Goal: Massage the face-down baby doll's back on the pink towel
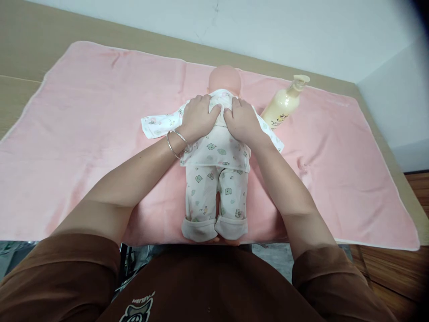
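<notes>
A baby doll (225, 79) lies face down, its bald head away from me and its feet at the near edge. It wears a white printed top (217, 150) and matching trousers (201, 192) with turned-up cuffs. My left hand (200, 115) rests flat on the left side of the doll's upper back, a silver bangle around the wrist. On the right side of the back lies my right hand (241, 120), fingers stretched toward the shoulder. Both thumbs point inward, close to each other. The doll's sleeves spread out to either side.
A pink blanket (110, 147) covers most of the wooden table (20, 76). Just right of the doll stands a pale yellow pump bottle (281, 107), close to its right sleeve. Behind the table rises a white wall (268, 36).
</notes>
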A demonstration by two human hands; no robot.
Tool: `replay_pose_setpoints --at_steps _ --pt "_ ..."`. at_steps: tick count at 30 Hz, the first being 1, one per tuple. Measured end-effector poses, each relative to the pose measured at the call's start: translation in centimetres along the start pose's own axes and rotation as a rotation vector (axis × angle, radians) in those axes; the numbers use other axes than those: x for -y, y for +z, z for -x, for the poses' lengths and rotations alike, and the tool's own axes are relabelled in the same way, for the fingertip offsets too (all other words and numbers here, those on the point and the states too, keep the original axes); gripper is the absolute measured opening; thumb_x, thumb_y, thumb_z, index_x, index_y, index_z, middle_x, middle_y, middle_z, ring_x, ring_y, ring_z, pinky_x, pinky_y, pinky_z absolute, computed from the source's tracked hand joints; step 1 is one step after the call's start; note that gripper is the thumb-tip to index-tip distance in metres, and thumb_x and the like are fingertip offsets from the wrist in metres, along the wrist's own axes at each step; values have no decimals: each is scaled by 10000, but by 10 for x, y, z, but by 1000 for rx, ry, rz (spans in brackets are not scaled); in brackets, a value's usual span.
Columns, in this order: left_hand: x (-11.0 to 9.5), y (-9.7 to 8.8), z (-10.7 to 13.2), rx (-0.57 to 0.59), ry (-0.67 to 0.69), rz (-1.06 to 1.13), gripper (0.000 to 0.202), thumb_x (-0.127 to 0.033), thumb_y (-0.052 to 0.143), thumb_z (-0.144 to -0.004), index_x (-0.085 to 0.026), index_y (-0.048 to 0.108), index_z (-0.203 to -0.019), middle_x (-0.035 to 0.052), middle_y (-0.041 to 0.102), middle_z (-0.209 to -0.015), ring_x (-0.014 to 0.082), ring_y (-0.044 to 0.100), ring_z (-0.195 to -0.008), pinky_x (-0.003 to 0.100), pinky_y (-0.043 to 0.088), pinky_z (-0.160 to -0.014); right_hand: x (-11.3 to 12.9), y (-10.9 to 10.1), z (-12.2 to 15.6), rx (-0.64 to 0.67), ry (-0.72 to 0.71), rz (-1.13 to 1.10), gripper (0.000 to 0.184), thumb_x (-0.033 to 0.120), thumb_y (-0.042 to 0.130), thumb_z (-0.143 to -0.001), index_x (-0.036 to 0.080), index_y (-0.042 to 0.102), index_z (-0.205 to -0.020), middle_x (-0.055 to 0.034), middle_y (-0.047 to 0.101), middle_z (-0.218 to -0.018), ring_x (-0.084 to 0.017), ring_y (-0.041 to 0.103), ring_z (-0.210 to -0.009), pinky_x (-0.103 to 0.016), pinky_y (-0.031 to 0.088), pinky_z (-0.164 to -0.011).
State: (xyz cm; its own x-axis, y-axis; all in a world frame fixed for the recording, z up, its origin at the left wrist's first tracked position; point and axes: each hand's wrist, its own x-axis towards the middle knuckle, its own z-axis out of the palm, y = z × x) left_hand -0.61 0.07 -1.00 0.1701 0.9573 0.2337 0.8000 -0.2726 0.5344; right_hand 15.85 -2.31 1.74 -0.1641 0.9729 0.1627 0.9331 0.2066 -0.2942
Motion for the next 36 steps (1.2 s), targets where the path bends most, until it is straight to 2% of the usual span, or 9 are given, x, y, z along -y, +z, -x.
replay_pose_setpoints --at_steps 3,5,7,9,13,17,22,31,36 --pt "0 -1 1 13 -7 -7 494 -478 459 -1066 -153 659 -1380 190 692 -1404 360 600 -1405 529 453 -1254 1 -14 2 31 -34 -96 389 293 369 -1045 140 640 -1278 -175 680 -1385 -340 626 -1347 -561 480 -1226" --pt "1 0 0 6 -1 -1 494 -484 459 -1067 -158 658 -1380 188 694 -1401 359 603 -1403 528 454 -1254 5 -18 4 -32 -38 -139 420 256 344 -1034 174 619 -1340 -141 641 -1475 -317 563 -1460 -552 442 -1281" --pt "2 2 0 -9 11 7 492 -489 456 -1068 -164 659 -1378 187 695 -1401 357 605 -1401 523 454 -1255 9 -14 5 -106 -31 -128 471 245 320 -1038 168 554 -1441 -148 557 -1580 -307 452 -1574 -560 376 -1334" --pt "3 2 -1 -16 14 11 492 -493 448 -1071 -171 657 -1378 184 694 -1405 355 600 -1408 518 452 -1257 13 -5 6 -104 -35 -89 491 243 330 -1044 144 510 -1490 -173 489 -1640 -325 396 -1611 -594 325 -1352" --pt "1 1 0 15 -12 0 508 -501 446 -1074 -167 643 -1402 186 675 -1432 352 576 -1441 509 429 -1276 14 5 6 -45 -65 -73 493 244 358 -1046 104 528 -1487 -189 491 -1645 -340 426 -1590 -584 330 -1347" --pt "2 1 0 -2 3 16 512 -501 447 -1067 -174 636 -1413 180 681 -1427 354 580 -1424 526 430 -1275 11 1 5 -132 -67 -109 526 233 384 -1027 79 518 -1512 -187 448 -1687 -294 393 -1624 -479 302 -1385" --pt "4 4 0 -19 18 33 472 -476 465 -1053 -187 657 -1373 168 699 -1385 351 597 -1387 531 444 -1265 8 9 3 -63 -59 -107 514 177 333 -1005 146 551 -1468 -148 508 -1646 -280 413 -1610 -553 298 -1374" --pt "-1 1 0 0 -21 29 483 -450 482 -1052 -158 655 -1397 189 684 -1402 370 595 -1394 540 435 -1273 5 13 2 -66 -46 -119 562 198 335 -998 152 527 -1524 -141 475 -1682 -260 396 -1625 -537 266 -1393" --pt "4 4 -2 -13 1 48 462 -471 496 -1049 -202 664 -1384 158 696 -1395 350 600 -1392 523 441 -1273 4 15 2 -63 -52 -117 560 225 313 -1018 157 506 -1540 -140 468 -1683 -258 383 -1634 -549 266 -1394"
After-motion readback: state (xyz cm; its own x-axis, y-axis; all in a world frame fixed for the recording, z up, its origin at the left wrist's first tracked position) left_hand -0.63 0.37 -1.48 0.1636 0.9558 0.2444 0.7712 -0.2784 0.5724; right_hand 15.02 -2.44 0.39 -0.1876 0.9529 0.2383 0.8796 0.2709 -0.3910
